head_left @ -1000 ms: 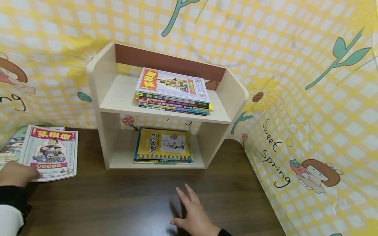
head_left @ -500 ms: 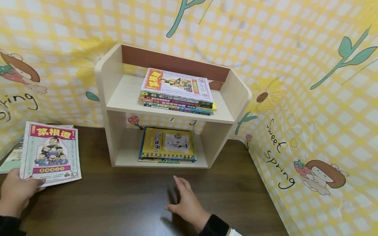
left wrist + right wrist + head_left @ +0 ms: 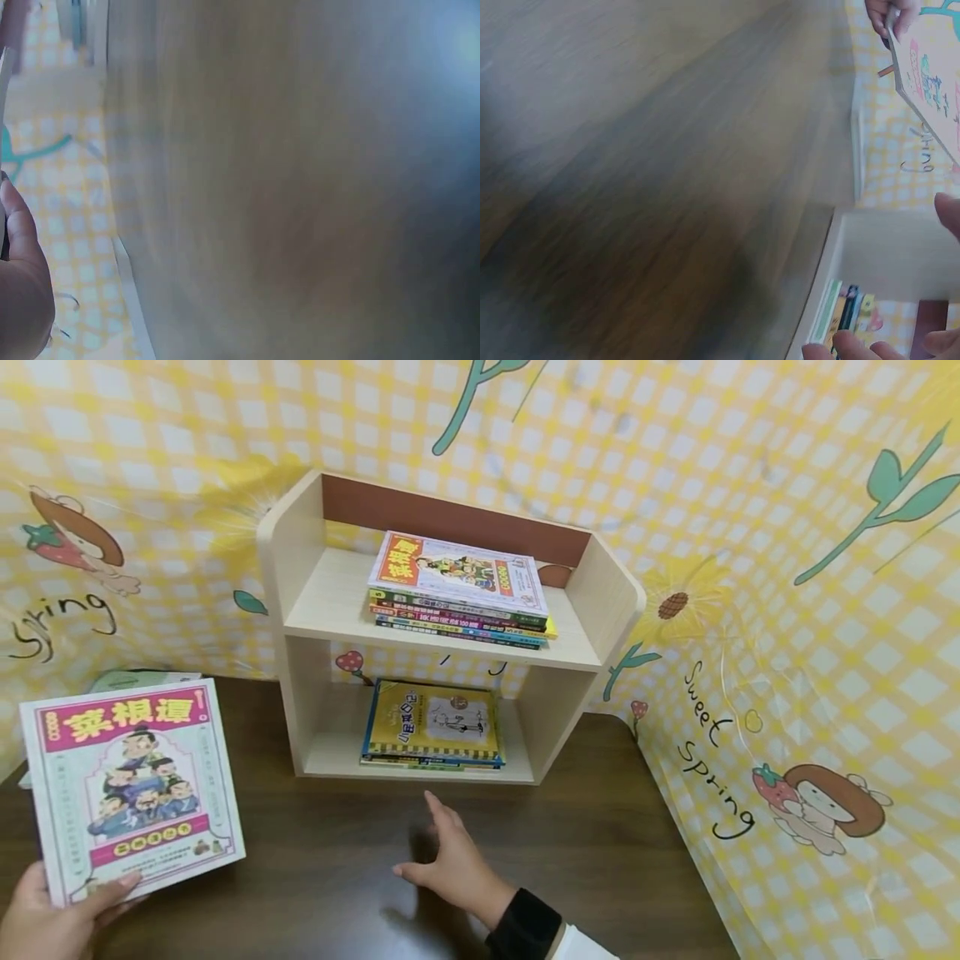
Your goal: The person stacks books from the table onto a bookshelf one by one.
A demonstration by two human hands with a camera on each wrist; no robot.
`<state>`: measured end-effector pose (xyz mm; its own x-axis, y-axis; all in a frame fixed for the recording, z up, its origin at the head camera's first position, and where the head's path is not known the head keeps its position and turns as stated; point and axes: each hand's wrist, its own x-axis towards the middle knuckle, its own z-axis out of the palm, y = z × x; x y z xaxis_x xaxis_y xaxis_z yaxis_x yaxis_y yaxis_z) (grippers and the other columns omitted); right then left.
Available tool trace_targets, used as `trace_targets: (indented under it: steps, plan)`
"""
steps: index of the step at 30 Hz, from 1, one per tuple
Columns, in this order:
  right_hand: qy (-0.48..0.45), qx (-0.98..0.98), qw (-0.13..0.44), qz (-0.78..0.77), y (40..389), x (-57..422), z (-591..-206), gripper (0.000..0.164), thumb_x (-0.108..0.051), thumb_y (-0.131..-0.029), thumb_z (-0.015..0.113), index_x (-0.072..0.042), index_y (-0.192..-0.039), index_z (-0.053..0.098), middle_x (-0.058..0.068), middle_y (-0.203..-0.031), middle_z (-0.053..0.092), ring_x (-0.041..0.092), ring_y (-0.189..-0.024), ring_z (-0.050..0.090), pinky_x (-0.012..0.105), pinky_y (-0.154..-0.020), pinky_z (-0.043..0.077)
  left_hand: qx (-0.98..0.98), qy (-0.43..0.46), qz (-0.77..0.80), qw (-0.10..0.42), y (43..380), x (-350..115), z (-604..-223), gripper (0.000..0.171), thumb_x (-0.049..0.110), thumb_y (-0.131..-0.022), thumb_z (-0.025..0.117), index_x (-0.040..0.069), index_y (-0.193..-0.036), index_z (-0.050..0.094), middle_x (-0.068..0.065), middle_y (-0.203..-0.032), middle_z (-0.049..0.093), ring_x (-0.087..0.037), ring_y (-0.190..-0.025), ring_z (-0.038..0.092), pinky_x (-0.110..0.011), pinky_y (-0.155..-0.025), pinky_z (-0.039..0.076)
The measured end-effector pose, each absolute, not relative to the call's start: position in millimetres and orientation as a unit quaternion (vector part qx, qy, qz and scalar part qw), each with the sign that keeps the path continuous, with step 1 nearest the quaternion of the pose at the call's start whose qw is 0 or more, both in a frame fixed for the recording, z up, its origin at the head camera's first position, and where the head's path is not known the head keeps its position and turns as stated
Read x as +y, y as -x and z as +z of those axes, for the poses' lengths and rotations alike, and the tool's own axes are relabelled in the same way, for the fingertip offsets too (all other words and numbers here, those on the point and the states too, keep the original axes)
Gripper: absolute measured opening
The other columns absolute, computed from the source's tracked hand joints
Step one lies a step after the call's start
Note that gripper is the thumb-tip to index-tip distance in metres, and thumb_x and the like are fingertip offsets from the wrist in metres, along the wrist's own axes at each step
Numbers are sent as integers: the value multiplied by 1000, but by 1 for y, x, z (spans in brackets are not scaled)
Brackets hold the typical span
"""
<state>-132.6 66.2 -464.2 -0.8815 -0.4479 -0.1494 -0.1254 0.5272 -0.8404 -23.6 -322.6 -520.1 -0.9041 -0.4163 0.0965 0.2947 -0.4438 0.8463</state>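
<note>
A book (image 3: 142,785) with a pink title band and cartoon figures on its pale cover is lifted off the table at the left. My left hand (image 3: 67,910) grips its lower left corner, thumb on the cover and fingers beneath. In the right wrist view the same book (image 3: 930,97) appears tilted, the left hand (image 3: 892,15) at its edge. My right hand (image 3: 457,864) hovers over the table in front of the shelf, thumb spread from the fingers, holding nothing. Only part of the left hand (image 3: 26,285) enters the left wrist view.
A two-tier wooden shelf (image 3: 300,710) stands at the back. Its upper tier bears a stack of books (image 3: 457,577); a shorter stack with a yellow book (image 3: 435,722) lies below. Another book (image 3: 142,678) lies behind the held one, on the dark table (image 3: 315,868). Checked cloth covers the walls.
My left hand has raised the pink-banded book off the book beneath it and brought it nearer and rightward. My right hand has shifted left. The view has turned slightly left.
</note>
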Motion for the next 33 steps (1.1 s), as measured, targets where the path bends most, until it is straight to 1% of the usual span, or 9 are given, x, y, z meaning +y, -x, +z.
trace_targets:
  steps: [4,6,8,11,13,18,23,27,33]
  plan:
    - [165,829,186,-501,130,53,-456,100,-27,-79,81,-16,-155,18,18,-152,32,35,-127,48,52,-98,45,-471,-25,-863,179,12,-293,-517,58,-27,-84,49,16,-121,61,-1,-102,73,-15,-84,72,-30,-65,58]
    - [159,814,193,-524,129,50,-453,99,-28,-79,81,-20,-155,18,16,-152,32,34,-128,47,53,-98,45,-460,-19,-873,159,11,-275,-517,59,-27,-84,48,17,-122,60,-2,-103,73,-17,-86,72,-32,-68,58]
    - [157,799,203,-544,128,47,-450,98,-28,-80,80,-24,-155,17,15,-153,32,33,-129,47,49,-97,47,-462,-31,-876,139,10,-257,-516,57,-26,-84,50,19,-120,60,-2,-101,74,-17,-86,72,-32,-67,59]
    - [151,767,227,-581,124,44,-449,95,-25,-82,78,-25,-155,17,14,-153,32,30,-128,49,42,-93,51,-479,-42,-869,121,9,-233,-514,55,-23,-84,54,20,-116,57,0,-98,74,-16,-84,71,-31,-67,59]
    - [145,746,235,-606,122,43,-448,94,-22,-84,76,-21,-156,16,15,-152,32,29,-125,52,39,-91,52,-502,-57,-857,105,10,-217,-510,52,-21,-84,57,20,-116,52,3,-96,74,-14,-83,71,-29,-66,59]
    - [125,712,245,-646,121,47,-440,88,-23,-90,69,-13,-156,12,19,-149,35,29,-115,59,44,-89,53,-564,-102,-817,65,21,-182,-492,47,-12,-86,61,17,-116,40,12,-94,70,-8,-81,69,-27,-67,58]
    - [122,670,255,-687,120,62,-442,82,-19,-93,65,-12,-155,11,20,-136,49,27,-105,63,40,-83,56,-564,-63,-820,74,36,-148,-483,44,-15,-86,59,9,-117,37,9,-97,70,-10,-82,69,-29,-67,59]
    - [96,652,258,-707,113,74,-444,75,-17,-95,62,-11,-154,17,16,-122,60,26,-103,65,40,-82,56,-571,-65,-816,65,44,-127,-479,45,-15,-85,58,9,-118,38,8,-95,70,-11,-81,69,-30,-67,59]
    - [38,668,220,-710,101,87,-445,60,-17,-97,58,-7,-150,30,12,-111,66,26,-90,68,36,-64,58,-585,-100,-804,47,52,-101,-477,47,-14,-84,60,9,-119,38,11,-92,69,-11,-79,69,-29,-67,59]
